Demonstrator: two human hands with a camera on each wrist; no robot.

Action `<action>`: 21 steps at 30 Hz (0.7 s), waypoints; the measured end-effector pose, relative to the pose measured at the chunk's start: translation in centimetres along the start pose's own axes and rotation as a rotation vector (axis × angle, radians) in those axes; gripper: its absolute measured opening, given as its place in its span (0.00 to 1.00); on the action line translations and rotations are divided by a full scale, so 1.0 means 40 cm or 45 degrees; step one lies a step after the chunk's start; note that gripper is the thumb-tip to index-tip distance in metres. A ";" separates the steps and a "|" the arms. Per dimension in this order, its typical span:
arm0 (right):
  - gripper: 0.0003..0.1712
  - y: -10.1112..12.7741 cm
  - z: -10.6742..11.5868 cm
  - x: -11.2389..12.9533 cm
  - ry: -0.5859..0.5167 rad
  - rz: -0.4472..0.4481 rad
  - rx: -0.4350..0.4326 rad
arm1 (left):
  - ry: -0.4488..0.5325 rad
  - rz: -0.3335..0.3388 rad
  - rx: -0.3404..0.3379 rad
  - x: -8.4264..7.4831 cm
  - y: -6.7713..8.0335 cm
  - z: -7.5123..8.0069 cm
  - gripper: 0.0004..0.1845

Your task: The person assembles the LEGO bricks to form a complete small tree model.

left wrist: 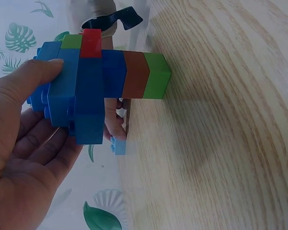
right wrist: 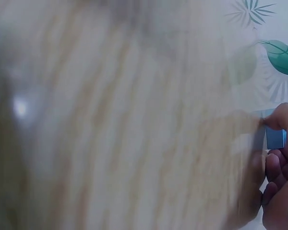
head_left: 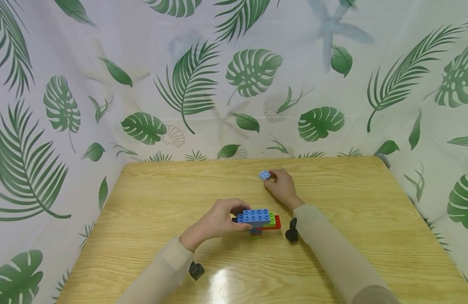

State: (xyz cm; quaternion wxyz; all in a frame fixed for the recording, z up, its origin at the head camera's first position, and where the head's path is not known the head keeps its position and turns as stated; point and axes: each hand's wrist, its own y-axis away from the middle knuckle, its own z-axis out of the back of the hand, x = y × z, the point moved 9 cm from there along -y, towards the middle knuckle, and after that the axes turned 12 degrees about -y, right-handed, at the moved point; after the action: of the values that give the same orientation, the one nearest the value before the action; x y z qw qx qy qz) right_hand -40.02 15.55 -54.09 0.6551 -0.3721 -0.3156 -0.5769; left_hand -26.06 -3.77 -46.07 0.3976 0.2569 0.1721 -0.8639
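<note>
A stack of toy bricks (head_left: 258, 221) stands on the wooden table (head_left: 161, 198), with a long blue brick on top and green, red and brown bricks below. My left hand (head_left: 218, 219) grips its left side; in the left wrist view the thumb (left wrist: 31, 79) lies on the blue bricks of the stack (left wrist: 93, 93). Farther back, my right hand (head_left: 282, 185) pinches a small light-blue brick (head_left: 265, 175) at the table surface. The right wrist view is blurred and shows only the small brick (right wrist: 275, 138) between my fingertips (right wrist: 281, 117).
A leaf-printed cloth (head_left: 234, 76) hangs behind and beside the table. The table's far edge runs just beyond the small brick. Black wrist straps (head_left: 292, 232) sit on both sleeves.
</note>
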 end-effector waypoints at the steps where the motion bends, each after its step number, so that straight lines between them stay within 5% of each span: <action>1: 0.29 0.000 0.000 0.001 -0.004 0.000 0.002 | -0.002 0.001 0.000 0.000 0.000 0.000 0.22; 10: 0.28 0.013 0.010 0.033 -0.061 0.009 0.066 | -0.004 0.009 0.005 -0.002 0.001 0.001 0.22; 21: 0.24 0.090 0.060 0.178 -0.082 0.190 0.212 | 0.018 -0.002 0.006 -0.001 -0.003 0.002 0.21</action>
State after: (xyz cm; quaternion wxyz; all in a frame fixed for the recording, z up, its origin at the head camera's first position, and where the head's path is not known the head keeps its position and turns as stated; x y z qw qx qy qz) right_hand -35.48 14.10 -47.27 0.7143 -0.3572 -0.3548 -0.4861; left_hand -26.14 -3.70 -45.98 0.3950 0.2637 0.1731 -0.8628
